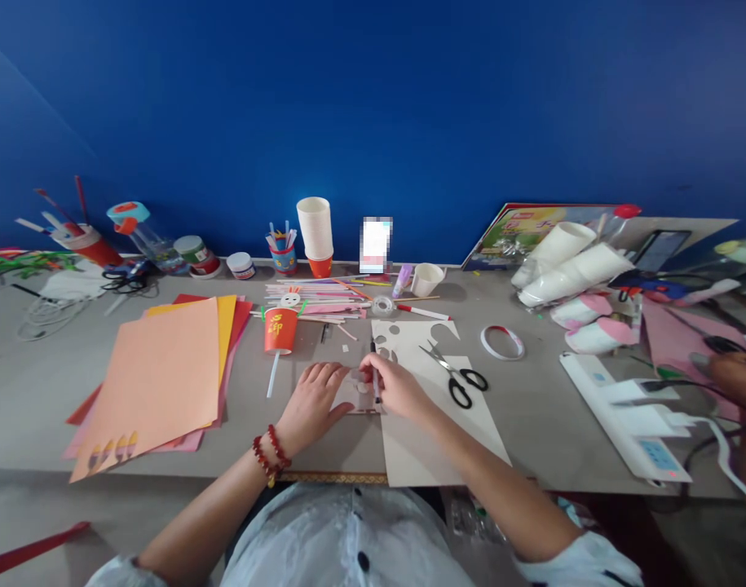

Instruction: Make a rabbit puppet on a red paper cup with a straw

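My right hand (392,388) grips a slim black pen (373,349), which stands nearly upright. Palm down on the table, my left hand (315,408) has its fingers stretched out and wears red beads at the wrist. Between the hands lies a small pale piece (363,399), partly hidden by the fingers; its kind is unclear. White paper (443,448) with round cut-outs extends under my right forearm. On it rest black-handled scissors (452,377), blades apart. Left of the hands stands a red paper cup (280,330) with a rabbit face, green arms and a straw below.
Coloured paper sheets (158,367) are stacked at left. Straws (317,297), clear tape (383,306), a red marker (425,312) and a white tape roll (502,343) lie farther back. A power strip (623,416) sits at right, near another person's hand (736,379).
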### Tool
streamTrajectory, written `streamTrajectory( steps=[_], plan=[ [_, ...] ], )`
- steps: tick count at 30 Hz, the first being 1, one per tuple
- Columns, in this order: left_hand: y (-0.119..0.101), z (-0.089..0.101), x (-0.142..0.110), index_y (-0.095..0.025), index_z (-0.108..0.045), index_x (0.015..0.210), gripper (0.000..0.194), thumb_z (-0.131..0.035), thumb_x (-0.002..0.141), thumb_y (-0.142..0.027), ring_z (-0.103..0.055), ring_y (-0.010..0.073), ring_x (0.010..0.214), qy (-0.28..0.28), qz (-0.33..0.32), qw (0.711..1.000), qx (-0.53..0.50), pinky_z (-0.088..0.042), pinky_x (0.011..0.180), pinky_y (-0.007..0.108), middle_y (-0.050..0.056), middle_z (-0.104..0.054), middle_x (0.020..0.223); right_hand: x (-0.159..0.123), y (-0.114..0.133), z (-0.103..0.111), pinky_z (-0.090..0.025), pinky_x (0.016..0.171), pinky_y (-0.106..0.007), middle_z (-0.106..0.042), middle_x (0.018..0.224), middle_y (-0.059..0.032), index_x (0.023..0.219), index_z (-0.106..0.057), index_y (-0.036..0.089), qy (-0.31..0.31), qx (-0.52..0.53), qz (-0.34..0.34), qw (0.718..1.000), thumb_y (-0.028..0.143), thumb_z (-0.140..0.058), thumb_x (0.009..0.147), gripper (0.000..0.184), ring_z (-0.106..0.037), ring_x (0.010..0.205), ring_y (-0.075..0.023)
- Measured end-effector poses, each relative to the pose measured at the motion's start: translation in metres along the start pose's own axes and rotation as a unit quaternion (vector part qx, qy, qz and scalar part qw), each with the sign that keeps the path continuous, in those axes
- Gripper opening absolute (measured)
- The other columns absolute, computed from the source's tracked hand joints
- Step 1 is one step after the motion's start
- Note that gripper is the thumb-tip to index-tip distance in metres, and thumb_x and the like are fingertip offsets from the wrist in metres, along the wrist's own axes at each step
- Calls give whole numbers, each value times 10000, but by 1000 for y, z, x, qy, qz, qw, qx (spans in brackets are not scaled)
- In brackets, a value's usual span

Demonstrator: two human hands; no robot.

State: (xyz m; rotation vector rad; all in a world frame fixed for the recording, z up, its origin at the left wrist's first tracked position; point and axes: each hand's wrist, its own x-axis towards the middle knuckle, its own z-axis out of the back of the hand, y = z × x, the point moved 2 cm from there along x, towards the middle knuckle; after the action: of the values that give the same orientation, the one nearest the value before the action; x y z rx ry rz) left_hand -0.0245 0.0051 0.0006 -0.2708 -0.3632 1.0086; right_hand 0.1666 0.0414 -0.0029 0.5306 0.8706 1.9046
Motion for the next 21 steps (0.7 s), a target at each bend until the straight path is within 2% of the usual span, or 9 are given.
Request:
streamTrajectory(
  steps=[6, 11, 16, 21],
  plan=[
    [4, -3, -3, -232, -479, 1318, 441, -609, 912, -342, -529, 295, 1183, 1, -13, 1000, -20, -425, 1024, 494, 110, -570, 1281, -1, 9, -6, -420, 701, -250, -664, 897, -18, 1032, -574, 224, -18, -126, 30, 991, 10, -534, 815, 307, -627, 799, -169],
    [4, -3, -6, -225, -487, 1295, 399, -589, 926, -336, -514, 291, 1202, -12, -19, 999, -23, -417, 1038, 496, 115, -551, 1303, -5, 13, -9, -434, 744, -275, -659, 966, -52, 1065, -583, 223, -29, -204, 43, 978, -10, -531, 820, 342, -613, 869, -198],
    [4, -1, -8, -206, -566, 1106, 200, -570, 929, -298, -519, 291, 1157, -47, 7, 999, -16, -448, 976, 472, 119, -545, 1255, -9, 9, -10, -455, 806, -309, -667, 975, -60, 1053, -587, 228, -39, -196, 68, 977, 10, -539, 827, 317, -594, 961, -225],
    [-2, -2, -3, -208, -587, 1055, 183, -596, 905, -312, -526, 294, 1086, -33, 33, 999, 16, -453, 928, 466, 103, -560, 1174, -9, 1, -11, -467, 823, -325, -684, 1000, -57, 1048, -585, 229, -46, -167, 60, 983, 39, -570, 835, 286, -603, 965, -225]
  ],
)
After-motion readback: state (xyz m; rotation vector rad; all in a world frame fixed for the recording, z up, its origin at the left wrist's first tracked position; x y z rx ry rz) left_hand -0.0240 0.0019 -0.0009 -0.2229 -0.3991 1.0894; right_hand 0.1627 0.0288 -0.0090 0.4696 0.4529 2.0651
